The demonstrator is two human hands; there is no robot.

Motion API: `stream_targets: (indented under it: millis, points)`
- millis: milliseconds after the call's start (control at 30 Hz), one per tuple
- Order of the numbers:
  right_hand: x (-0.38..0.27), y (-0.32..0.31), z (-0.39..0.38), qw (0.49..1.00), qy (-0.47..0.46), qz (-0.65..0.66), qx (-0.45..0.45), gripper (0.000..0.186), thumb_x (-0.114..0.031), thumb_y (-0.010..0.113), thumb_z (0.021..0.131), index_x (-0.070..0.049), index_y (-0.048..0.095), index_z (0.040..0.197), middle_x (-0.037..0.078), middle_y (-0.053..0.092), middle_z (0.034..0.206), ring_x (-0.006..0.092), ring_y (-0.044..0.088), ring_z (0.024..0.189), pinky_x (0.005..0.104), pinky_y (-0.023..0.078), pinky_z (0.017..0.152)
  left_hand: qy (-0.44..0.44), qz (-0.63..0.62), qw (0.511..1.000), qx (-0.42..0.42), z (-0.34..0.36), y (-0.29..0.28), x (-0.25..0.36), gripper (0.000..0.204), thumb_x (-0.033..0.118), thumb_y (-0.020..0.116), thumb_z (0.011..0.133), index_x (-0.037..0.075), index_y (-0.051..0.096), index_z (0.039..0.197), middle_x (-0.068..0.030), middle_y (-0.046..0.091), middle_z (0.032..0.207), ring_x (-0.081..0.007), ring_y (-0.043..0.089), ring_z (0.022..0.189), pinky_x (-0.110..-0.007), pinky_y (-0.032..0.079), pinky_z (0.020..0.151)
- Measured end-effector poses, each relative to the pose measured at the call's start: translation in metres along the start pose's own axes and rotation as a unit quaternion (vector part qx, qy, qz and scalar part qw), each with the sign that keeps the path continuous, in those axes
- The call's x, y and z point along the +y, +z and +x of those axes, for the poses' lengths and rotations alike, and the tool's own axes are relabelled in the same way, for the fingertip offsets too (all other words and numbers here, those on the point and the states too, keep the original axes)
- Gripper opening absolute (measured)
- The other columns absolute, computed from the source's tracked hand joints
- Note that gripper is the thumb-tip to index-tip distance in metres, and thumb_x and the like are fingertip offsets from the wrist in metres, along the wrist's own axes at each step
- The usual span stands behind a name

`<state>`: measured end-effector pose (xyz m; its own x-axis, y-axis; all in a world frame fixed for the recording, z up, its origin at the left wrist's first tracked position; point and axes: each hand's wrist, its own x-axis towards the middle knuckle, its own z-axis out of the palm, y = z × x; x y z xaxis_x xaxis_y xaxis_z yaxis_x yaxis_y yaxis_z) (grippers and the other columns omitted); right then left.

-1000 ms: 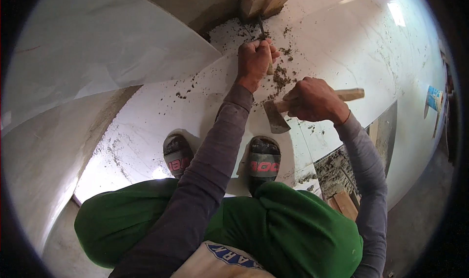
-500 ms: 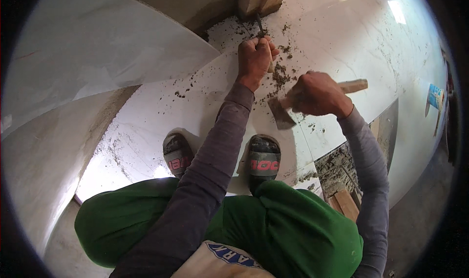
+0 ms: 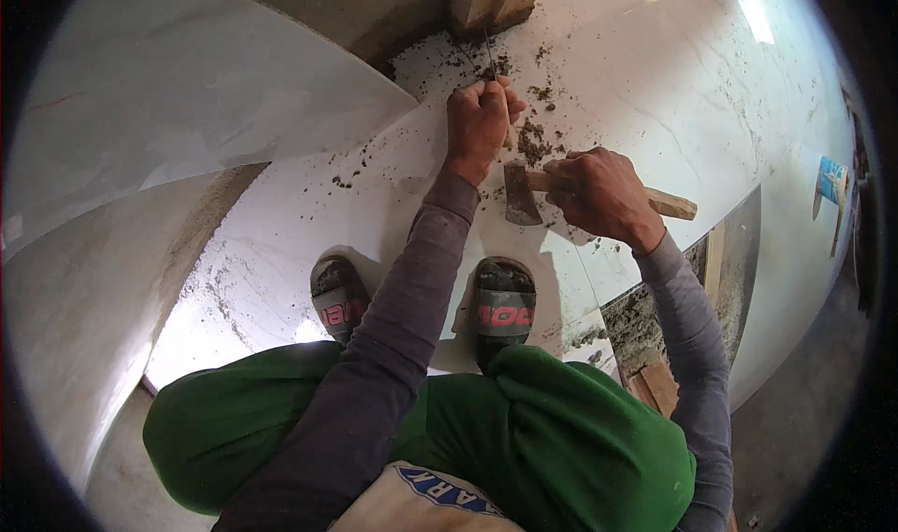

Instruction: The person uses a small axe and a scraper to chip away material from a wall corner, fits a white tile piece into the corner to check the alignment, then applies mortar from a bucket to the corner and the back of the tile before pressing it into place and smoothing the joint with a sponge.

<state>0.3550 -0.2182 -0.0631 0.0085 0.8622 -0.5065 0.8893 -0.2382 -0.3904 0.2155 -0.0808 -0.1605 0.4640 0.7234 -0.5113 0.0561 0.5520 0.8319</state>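
Observation:
My left hand point(image 3: 475, 125) is closed around a chisel point(image 3: 489, 55). Its thin dark blade points at the foot of a wooden post point(image 3: 486, 3), and the pale end of its handle shows below the fist. My right hand point(image 3: 603, 193) grips a hatchet point(image 3: 522, 195) by its wooden handle, low over the tiles. The hatchet's rusty head is just below the chisel's handle end, with a gap between them. Brown crumbs of dried mortar point(image 3: 533, 144) lie on the white floor tiles point(image 3: 645, 92) around both hands.
A large pale slab point(image 3: 196, 83) fills the upper left. At the right are a gap in the tiling with rubble point(image 3: 636, 321), wood offcuts point(image 3: 655, 382) and a blue-and-white container point(image 3: 832, 181). My sandalled feet point(image 3: 505, 312) stand on the tiles between my arms.
The hatchet has swung left and a little up, its head now closer to the chisel's handle. My left hand, still on the chisel, has shifted slightly left and down.

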Motion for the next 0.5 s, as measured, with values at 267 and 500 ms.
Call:
stream_targets:
  millis: [267, 500]
  points:
    - [0.003, 0.002, 0.005, 0.999, 0.017, 0.014, 0.023, 0.019, -0.018, 0.076, 0.076, -0.012, 0.077, 0.094, 0.015, 0.071, 0.081, 0.0381, 0.070, 0.078, 0.0480, 0.057, 0.071, -0.003, 0.049, 0.999, -0.019, 0.007, -0.003, 0.008, 0.039, 0.023, 0.048, 0.106, -0.008, 0.066, 0.119, -0.0098, 0.072, 0.092, -0.0161, 0.072, 0.084, -0.032, 0.061, 0.080]
    - [-0.015, -0.010, 0.012, 0.995, -0.027, 0.008, -0.097, 0.017, -0.021, 0.076, 0.074, -0.005, 0.075, 0.080, 0.020, 0.070, 0.077, 0.0402, 0.072, 0.075, 0.0476, 0.059, 0.068, -0.016, 0.038, 0.999, -0.019, 0.010, -0.006, 0.009, 0.036, 0.021, 0.049, 0.105, -0.007, 0.068, 0.116, -0.0076, 0.072, 0.090, -0.0141, 0.070, 0.079, -0.030, 0.061, 0.076]
